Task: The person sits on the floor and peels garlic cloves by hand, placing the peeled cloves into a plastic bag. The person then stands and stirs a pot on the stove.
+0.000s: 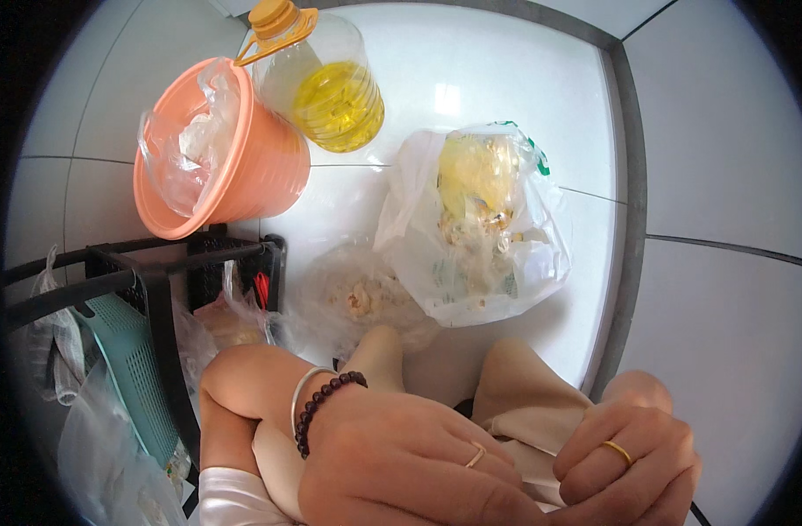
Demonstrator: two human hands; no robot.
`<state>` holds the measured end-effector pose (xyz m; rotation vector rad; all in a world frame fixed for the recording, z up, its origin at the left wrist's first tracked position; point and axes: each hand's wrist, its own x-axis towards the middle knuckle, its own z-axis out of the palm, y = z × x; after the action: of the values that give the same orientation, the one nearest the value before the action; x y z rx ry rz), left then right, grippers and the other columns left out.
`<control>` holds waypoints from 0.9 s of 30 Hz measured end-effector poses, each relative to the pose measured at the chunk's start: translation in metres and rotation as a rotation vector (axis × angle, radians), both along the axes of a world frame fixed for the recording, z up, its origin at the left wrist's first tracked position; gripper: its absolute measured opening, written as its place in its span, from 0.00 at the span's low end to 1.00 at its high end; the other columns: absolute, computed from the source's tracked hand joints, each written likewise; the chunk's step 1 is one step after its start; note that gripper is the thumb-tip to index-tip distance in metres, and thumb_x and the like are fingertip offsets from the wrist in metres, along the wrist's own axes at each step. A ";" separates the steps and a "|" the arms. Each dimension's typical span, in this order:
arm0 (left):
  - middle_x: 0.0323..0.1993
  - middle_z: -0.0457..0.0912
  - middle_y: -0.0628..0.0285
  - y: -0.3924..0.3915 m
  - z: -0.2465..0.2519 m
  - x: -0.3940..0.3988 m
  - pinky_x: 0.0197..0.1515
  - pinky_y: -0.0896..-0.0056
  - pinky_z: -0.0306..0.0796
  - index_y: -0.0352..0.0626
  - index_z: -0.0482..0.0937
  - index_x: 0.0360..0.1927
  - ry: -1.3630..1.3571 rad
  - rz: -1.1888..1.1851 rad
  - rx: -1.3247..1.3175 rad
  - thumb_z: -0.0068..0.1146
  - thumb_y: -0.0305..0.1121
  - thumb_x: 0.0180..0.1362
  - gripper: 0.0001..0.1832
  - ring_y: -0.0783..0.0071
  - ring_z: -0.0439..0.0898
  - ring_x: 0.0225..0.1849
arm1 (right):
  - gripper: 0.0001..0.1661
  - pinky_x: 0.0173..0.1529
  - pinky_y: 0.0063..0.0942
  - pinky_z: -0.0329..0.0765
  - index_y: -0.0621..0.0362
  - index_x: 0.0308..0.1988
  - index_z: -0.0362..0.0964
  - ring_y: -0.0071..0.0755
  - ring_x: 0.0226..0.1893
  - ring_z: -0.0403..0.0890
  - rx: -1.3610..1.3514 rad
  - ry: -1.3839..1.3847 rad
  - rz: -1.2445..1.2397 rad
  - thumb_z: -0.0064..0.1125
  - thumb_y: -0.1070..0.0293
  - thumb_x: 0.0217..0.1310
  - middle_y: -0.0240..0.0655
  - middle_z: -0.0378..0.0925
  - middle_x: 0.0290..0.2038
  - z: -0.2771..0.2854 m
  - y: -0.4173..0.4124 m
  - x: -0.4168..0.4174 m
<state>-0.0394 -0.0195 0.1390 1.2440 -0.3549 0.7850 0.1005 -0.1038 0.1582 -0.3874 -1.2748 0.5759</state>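
Note:
Close to the camera, low in the picture, are my two hands, backs up. My left hand (414, 454) wears a ring, with a silver bangle (297, 394) and a dark bead bracelet (322, 400) at the wrist. To its right my right hand (631, 454), also ringed, has its fingers curled. The hands almost meet at the bottom edge, over my beige-clad lap (526, 388). Their fingertips are hidden, so I cannot tell whether anything lies between them. Beyond my knees a translucent plastic bag (407, 230) with yellowish contents sits on white floor tiles (506, 66).
A flatter clear bag (355, 296) with pale bits lies beside it. Farther back, an orange bucket (269, 164) holding plastic bags touches or nearly touches an oil jug (338, 105). A black rack (158, 322) with a teal perforated basket (128, 368) and bags stands at left. Tiled wall (723, 144) rises right.

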 end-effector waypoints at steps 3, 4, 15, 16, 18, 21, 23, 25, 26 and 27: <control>0.30 0.75 0.47 0.015 -0.006 0.011 0.33 0.72 0.72 0.32 0.75 0.31 -0.095 -0.108 0.036 0.47 0.25 0.57 0.06 0.61 0.77 0.30 | 0.08 0.12 0.17 0.59 0.65 0.23 0.68 0.23 0.11 0.67 0.003 0.006 0.030 0.60 0.86 0.44 0.43 0.74 0.18 -0.003 0.003 0.005; 0.28 0.76 0.47 0.017 -0.006 0.018 0.29 0.73 0.70 0.31 0.76 0.30 -0.168 -0.067 0.027 0.50 0.23 0.55 0.05 0.64 0.77 0.27 | 0.08 0.12 0.17 0.59 0.65 0.23 0.68 0.23 0.11 0.68 -0.007 0.004 0.031 0.60 0.86 0.44 0.43 0.74 0.19 -0.004 0.005 0.006; 0.38 0.80 0.47 0.076 -0.008 0.030 0.31 0.66 0.73 0.38 0.79 0.32 -0.012 -0.447 0.278 0.61 0.23 0.49 0.06 0.61 0.78 0.29 | 0.06 0.19 0.17 0.63 0.65 0.31 0.67 0.22 0.16 0.69 -0.304 -0.114 -0.005 0.56 0.82 0.51 0.42 0.74 0.25 -0.008 0.006 0.041; 0.37 0.80 0.47 0.078 -0.025 0.021 0.30 0.66 0.72 0.38 0.79 0.33 0.093 -0.487 0.317 0.60 0.23 0.50 0.06 0.62 0.77 0.27 | 0.06 0.20 0.17 0.64 0.65 0.32 0.66 0.22 0.18 0.70 -0.357 -0.124 -0.027 0.55 0.81 0.52 0.42 0.75 0.27 -0.018 0.009 0.043; 0.35 0.79 0.51 0.078 -0.060 0.030 0.30 0.71 0.71 0.37 0.77 0.35 0.259 -0.404 0.274 0.59 0.23 0.52 0.07 0.68 0.75 0.26 | 0.07 0.23 0.17 0.66 0.66 0.36 0.65 0.21 0.20 0.71 -0.562 -0.175 -0.205 0.53 0.80 0.55 0.41 0.75 0.30 -0.033 0.009 0.051; 0.30 0.77 0.64 0.061 -0.055 0.060 0.31 0.82 0.66 0.37 0.75 0.41 0.667 0.073 -0.135 0.55 0.26 0.57 0.09 0.84 0.72 0.29 | 0.08 0.28 0.16 0.69 0.67 0.40 0.64 0.21 0.24 0.73 -0.849 -0.019 -0.251 0.51 0.79 0.59 0.41 0.76 0.34 -0.067 0.019 0.066; 0.29 0.76 0.68 0.069 -0.065 0.072 0.28 0.85 0.63 0.38 0.75 0.41 0.813 0.061 -0.263 0.57 0.27 0.57 0.09 0.88 0.70 0.27 | 0.08 0.24 0.13 0.64 0.65 0.42 0.64 0.13 0.21 0.67 -0.939 0.203 -0.120 0.50 0.79 0.61 0.36 0.76 0.33 -0.091 0.029 0.077; 0.25 0.75 0.70 0.070 -0.086 0.079 0.23 0.87 0.61 0.39 0.75 0.41 0.812 0.103 -0.286 0.58 0.30 0.57 0.10 0.91 0.68 0.23 | 0.09 0.23 0.11 0.61 0.64 0.43 0.64 0.11 0.21 0.66 -1.020 0.272 -0.073 0.50 0.76 0.62 0.33 0.75 0.32 -0.103 0.033 0.080; 0.27 0.75 0.70 0.071 -0.091 0.080 0.23 0.88 0.60 0.39 0.75 0.41 0.837 0.103 -0.270 0.59 0.29 0.57 0.10 0.90 0.68 0.23 | 0.09 0.22 0.10 0.59 0.64 0.44 0.64 0.10 0.20 0.65 -1.061 0.307 -0.051 0.50 0.75 0.63 0.32 0.75 0.31 -0.108 0.035 0.082; 0.28 0.75 0.69 0.071 -0.094 0.081 0.24 0.88 0.61 0.39 0.75 0.42 0.850 0.092 -0.300 0.58 0.30 0.57 0.10 0.90 0.68 0.23 | 0.10 0.22 0.11 0.59 0.64 0.44 0.64 0.10 0.20 0.64 -1.063 0.336 -0.045 0.51 0.74 0.63 0.31 0.74 0.30 -0.111 0.036 0.083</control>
<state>0.0420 0.0515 0.0448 1.1977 0.4974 0.3107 0.1834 -0.0682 0.0476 -1.1342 -0.5441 1.2062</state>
